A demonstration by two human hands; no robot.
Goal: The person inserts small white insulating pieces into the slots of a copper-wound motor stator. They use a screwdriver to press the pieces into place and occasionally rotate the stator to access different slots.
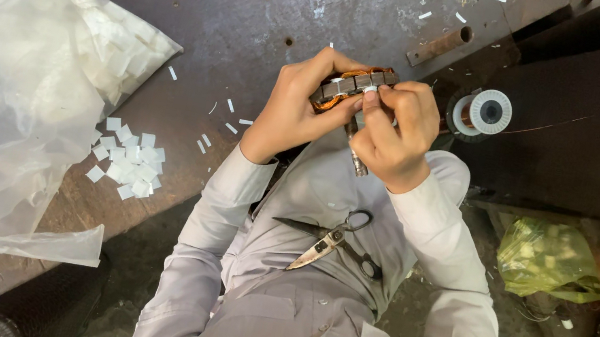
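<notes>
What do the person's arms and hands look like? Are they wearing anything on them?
Both arms are covered by long, loose sleeves of plain pale grey cloth, the left sleeve and the right sleeve, creased and ending in buttoned-style cuffs at the wrists. The left hand and the right hand are bare: no gloves, and no rings or watch that I can see.
</notes>
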